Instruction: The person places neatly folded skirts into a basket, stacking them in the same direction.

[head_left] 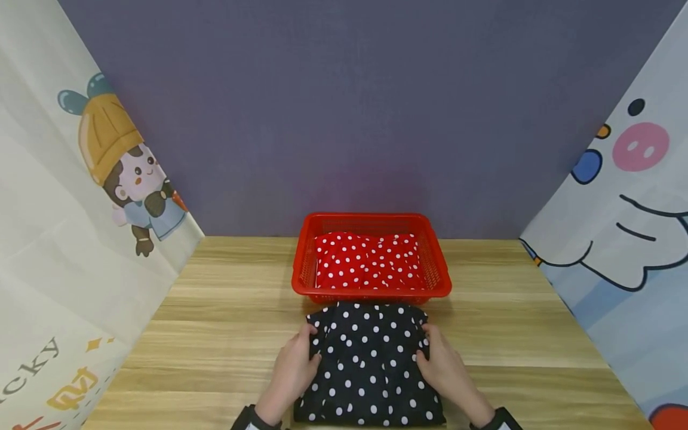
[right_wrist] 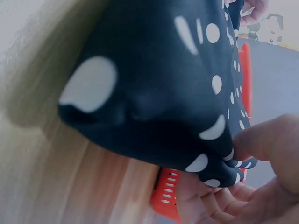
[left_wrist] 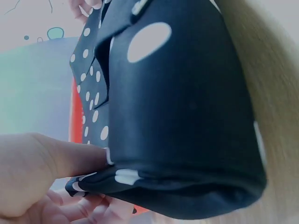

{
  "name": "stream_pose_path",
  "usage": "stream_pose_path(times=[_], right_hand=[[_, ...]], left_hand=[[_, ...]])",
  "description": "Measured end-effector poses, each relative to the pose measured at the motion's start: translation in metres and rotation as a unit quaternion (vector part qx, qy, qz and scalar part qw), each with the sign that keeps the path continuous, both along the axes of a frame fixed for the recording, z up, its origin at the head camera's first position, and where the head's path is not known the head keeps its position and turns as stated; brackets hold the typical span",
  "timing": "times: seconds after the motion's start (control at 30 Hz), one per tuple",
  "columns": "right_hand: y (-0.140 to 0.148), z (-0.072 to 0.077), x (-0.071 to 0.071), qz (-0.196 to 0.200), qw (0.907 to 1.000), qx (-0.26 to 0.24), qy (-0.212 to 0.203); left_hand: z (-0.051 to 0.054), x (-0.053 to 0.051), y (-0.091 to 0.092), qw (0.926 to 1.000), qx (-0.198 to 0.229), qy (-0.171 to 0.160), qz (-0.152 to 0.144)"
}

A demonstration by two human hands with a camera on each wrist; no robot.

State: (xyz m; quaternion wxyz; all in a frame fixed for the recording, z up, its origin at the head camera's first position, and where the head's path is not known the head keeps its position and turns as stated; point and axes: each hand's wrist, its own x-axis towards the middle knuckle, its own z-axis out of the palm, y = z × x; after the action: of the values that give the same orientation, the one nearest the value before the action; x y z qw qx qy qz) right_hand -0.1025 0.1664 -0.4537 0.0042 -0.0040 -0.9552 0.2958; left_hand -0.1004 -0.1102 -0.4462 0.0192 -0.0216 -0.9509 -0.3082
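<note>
A folded black cloth with white dots (head_left: pixel 371 364) is held between my two hands in front of the basket, its far edge close to the basket's near rim. My left hand (head_left: pixel 294 364) pinches its left side, thumb on top and fingers beneath, as the left wrist view shows. On the opposite side my right hand (head_left: pixel 446 367) pinches the cloth the same way. In both wrist views the folded layers (left_wrist: pixel 187 116) bulge and hang toward the table. A red plastic basket (head_left: pixel 371 294) holds a folded red cloth with white dots (head_left: pixel 368 263).
The wooden table (head_left: pixel 231 334) runs under everything. A dark grey-blue panel (head_left: pixel 349 107) rises right behind the basket. White cartoon-printed sheets flank the table, one on the left (head_left: pixel 43 197) and one on the right (head_left: pixel 607 251).
</note>
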Motion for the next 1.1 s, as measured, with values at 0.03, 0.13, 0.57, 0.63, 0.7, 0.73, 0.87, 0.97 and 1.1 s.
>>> stream_pose_path(times=[0.03,0.13,0.57,0.63,0.7,0.73,0.87,0.97,1.1], right_hand=[[0.000,0.002,0.001,-0.002,1.0000,0.002,0.003],[0.000,0.007,0.006,0.000,0.9998,0.002,0.020],[0.000,0.027,0.016,0.003,0.9973,0.014,0.072],[0.001,0.029,0.016,0.005,0.9965,0.014,0.082],[0.001,0.031,0.015,0.008,0.9956,0.012,0.093],[0.001,0.032,0.014,0.007,0.9954,0.011,0.095],[0.002,0.037,0.009,0.013,0.9942,0.005,0.107],[0.001,0.039,0.002,0.018,0.9921,0.003,0.124],[0.002,0.040,-0.006,0.023,0.9885,-0.001,0.150]], left_hand=[[0.001,0.001,0.000,1.0000,0.002,0.004,0.000],[0.003,0.004,0.000,0.9999,0.009,0.013,0.003],[0.007,0.019,-0.002,0.9963,0.017,0.085,-0.001],[0.009,0.019,-0.003,0.9960,0.017,0.088,0.001],[0.012,0.018,-0.003,0.9957,0.014,0.091,0.001],[0.014,0.017,-0.003,0.9954,0.013,0.095,0.000],[0.021,0.011,-0.002,0.9938,0.006,0.111,-0.004],[0.026,0.006,-0.002,0.9925,0.005,0.122,-0.006],[0.031,-0.001,-0.002,0.9902,0.000,0.140,-0.007]])
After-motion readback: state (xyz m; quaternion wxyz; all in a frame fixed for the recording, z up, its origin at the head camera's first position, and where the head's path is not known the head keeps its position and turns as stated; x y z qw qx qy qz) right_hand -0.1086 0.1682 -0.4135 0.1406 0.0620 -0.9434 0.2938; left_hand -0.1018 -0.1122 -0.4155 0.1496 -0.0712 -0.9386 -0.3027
